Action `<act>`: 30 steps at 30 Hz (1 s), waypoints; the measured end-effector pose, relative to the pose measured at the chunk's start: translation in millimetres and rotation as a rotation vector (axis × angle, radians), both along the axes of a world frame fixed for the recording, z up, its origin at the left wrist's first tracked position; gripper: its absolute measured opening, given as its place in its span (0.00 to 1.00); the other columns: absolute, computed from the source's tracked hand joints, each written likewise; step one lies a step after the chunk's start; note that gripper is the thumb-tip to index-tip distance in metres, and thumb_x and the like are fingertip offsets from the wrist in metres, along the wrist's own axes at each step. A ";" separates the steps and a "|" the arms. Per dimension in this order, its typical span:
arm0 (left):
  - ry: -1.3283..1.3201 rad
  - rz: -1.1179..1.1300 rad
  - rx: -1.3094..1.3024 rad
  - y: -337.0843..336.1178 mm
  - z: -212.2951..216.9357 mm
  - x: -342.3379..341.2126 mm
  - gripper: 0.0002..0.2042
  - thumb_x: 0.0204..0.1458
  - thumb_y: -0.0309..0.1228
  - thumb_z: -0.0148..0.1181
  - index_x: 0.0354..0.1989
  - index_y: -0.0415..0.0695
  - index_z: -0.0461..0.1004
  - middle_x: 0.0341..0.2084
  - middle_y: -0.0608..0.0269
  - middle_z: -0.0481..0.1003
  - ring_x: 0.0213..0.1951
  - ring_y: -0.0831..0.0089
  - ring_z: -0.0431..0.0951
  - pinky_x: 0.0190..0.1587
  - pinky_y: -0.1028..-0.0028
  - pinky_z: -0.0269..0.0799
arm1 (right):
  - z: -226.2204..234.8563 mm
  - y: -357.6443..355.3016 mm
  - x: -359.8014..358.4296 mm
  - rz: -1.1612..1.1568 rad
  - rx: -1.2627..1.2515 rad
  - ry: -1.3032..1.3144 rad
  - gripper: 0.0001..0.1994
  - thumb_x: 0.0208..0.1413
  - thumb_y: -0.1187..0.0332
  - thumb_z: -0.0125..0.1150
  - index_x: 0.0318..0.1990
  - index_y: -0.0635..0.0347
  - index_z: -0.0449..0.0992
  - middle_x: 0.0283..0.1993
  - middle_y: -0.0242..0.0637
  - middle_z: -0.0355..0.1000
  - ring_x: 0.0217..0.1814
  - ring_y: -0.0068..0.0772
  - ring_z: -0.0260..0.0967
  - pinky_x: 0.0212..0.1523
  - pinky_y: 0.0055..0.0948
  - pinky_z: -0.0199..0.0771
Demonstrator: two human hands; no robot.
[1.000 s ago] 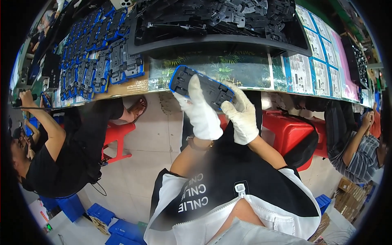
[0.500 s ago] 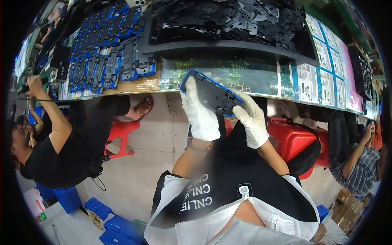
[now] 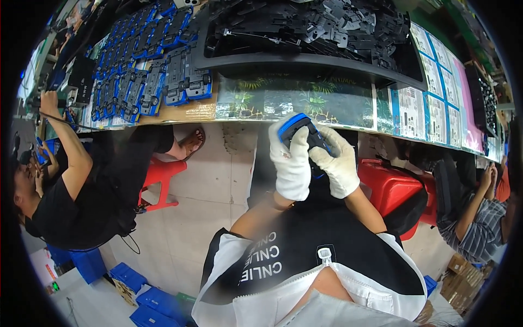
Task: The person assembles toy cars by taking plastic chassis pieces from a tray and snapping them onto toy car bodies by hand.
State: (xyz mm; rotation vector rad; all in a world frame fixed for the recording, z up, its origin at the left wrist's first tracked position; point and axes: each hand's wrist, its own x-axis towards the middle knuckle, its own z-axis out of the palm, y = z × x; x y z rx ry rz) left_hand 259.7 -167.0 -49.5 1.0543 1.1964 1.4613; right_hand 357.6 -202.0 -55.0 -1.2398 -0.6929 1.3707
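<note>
A blue toy car body with a black underside (image 3: 315,139) is held just off the near edge of the table, its underside partly facing up. My left hand (image 3: 290,166), in a white glove, is closed round its left end, with the thumb lying over the underside. In an off-white glove, my right hand (image 3: 339,163) grips the other end, thumb bent inward near the left thumb. The gloves hide much of the car. Beyond it, a large black tray (image 3: 310,63) on the table holds a heap of black plastic parts (image 3: 343,27).
Rows of blue toy cars (image 3: 133,90), undersides up, cover the table's left side on cardboard. Printed sheets (image 3: 430,109) lie at right. A co-worker (image 3: 76,201) sits at left, another person (image 3: 479,223) at right. Red stools (image 3: 389,188) and blue bins (image 3: 128,275) stand on the floor.
The toy car has been tilted up and turned, so its blue end shows and less of its underside is visible. My left hand has moved right, closer to my right hand.
</note>
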 end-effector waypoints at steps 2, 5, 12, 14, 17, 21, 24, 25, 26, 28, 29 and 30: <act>-0.002 -0.049 0.009 1.5 2.0 -5.3 0.11 0.62 0.36 0.49 0.42 0.41 0.71 0.34 0.63 0.73 0.36 0.73 0.72 0.45 0.73 0.67 | 5.5 -3.5 -6.7 -0.036 0.025 0.023 0.31 0.47 0.63 0.76 0.58 0.65 0.71 0.52 0.33 0.72 0.54 0.24 0.68 0.56 0.26 0.67; 0.043 -0.117 0.005 4.7 6.7 -7.9 0.12 0.62 0.33 0.44 0.41 0.39 0.72 0.36 0.60 0.72 0.38 0.71 0.72 0.46 0.72 0.68 | -0.8 -4.8 -8.1 -0.050 0.087 -0.043 0.31 0.48 0.62 0.75 0.58 0.64 0.71 0.53 0.31 0.71 0.54 0.22 0.67 0.56 0.24 0.67; 0.157 -0.110 0.079 7.1 -10.6 -12.3 0.14 0.64 0.37 0.46 0.48 0.40 0.69 0.39 0.60 0.73 0.41 0.72 0.73 0.49 0.71 0.69 | -5.1 0.4 -18.2 -0.074 0.046 -0.133 0.29 0.51 0.61 0.73 0.58 0.65 0.71 0.53 0.33 0.71 0.52 0.22 0.67 0.55 0.23 0.66; -0.099 -0.178 -0.099 7.9 1.9 -19.7 0.14 0.63 0.35 0.52 0.51 0.40 0.68 0.41 0.60 0.74 0.42 0.74 0.73 0.48 0.72 0.70 | -6.6 2.2 -19.0 -0.066 0.089 -0.245 0.28 0.53 0.56 0.70 0.56 0.66 0.72 0.51 0.34 0.72 0.52 0.22 0.67 0.54 0.24 0.66; -0.005 -0.242 0.051 -5.3 -7.4 -20.8 0.16 0.61 0.33 0.57 0.53 0.40 0.67 0.39 0.60 0.76 0.39 0.75 0.76 0.43 0.73 0.74 | 19.2 5.9 -28.7 -0.140 0.065 -0.208 0.25 0.55 0.58 0.66 0.55 0.67 0.72 0.45 0.33 0.73 0.47 0.24 0.69 0.51 0.25 0.68; -0.098 -0.300 -0.138 -20.0 -21.0 -49.6 0.19 0.62 0.38 0.56 0.56 0.41 0.65 0.37 0.61 0.76 0.36 0.76 0.75 0.39 0.72 0.73 | 0.8 6.2 -40.0 -0.070 0.144 -0.238 0.25 0.54 0.59 0.67 0.55 0.66 0.71 0.47 0.34 0.71 0.48 0.26 0.68 0.53 0.26 0.68; -0.313 -0.211 -0.189 -16.1 -18.4 -78.7 0.22 0.64 0.37 0.52 0.61 0.37 0.62 0.47 0.58 0.74 0.46 0.74 0.74 0.49 0.74 0.71 | 1.9 19.0 -55.5 0.185 0.344 -0.606 0.30 0.60 0.49 0.58 0.60 0.65 0.68 0.55 0.47 0.67 0.57 0.41 0.66 0.59 0.36 0.64; -0.536 -0.137 -0.230 -15.6 -18.6 -85.9 0.22 0.65 0.36 0.51 0.63 0.36 0.60 0.51 0.55 0.72 0.49 0.72 0.73 0.52 0.74 0.70 | 11.8 26.8 -60.2 0.299 0.480 -0.787 0.31 0.62 0.47 0.54 0.61 0.65 0.67 0.57 0.51 0.65 0.59 0.47 0.64 0.61 0.39 0.63; -0.335 -0.109 -0.321 -13.4 -20.6 -105.0 0.24 0.66 0.34 0.47 0.67 0.36 0.56 0.58 0.50 0.67 0.57 0.72 0.69 0.56 0.75 0.67 | 15.7 32.7 -62.9 0.364 0.574 -0.976 0.32 0.64 0.45 0.47 0.63 0.65 0.65 0.60 0.56 0.62 0.61 0.56 0.61 0.62 0.43 0.61; -0.532 -0.039 -0.307 -2.1 -16.6 -135.6 0.20 0.67 0.38 0.46 0.61 0.38 0.62 0.46 0.53 0.74 0.44 0.71 0.77 0.48 0.72 0.73 | 26.6 41.6 -67.6 0.284 0.659 -1.034 0.32 0.63 0.45 0.48 0.62 0.65 0.67 0.61 0.54 0.62 0.61 0.54 0.61 0.61 0.43 0.62; -0.631 -0.063 -0.286 2.7 -12.3 -157.4 0.19 0.67 0.39 0.46 0.59 0.39 0.63 0.40 0.56 0.76 0.38 0.71 0.78 0.44 0.71 0.75 | 31.5 44.8 -67.4 0.237 0.679 -1.039 0.31 0.63 0.45 0.48 0.61 0.65 0.68 0.60 0.53 0.62 0.61 0.53 0.62 0.61 0.43 0.62; -0.510 0.110 -0.229 11.4 -11.9 -172.0 0.18 0.66 0.41 0.47 0.56 0.40 0.64 0.36 0.59 0.76 0.34 0.71 0.78 0.41 0.71 0.75 | 32.8 49.2 -64.7 0.179 0.693 -1.008 0.29 0.62 0.46 0.50 0.57 0.64 0.71 0.58 0.52 0.65 0.59 0.53 0.64 0.60 0.43 0.63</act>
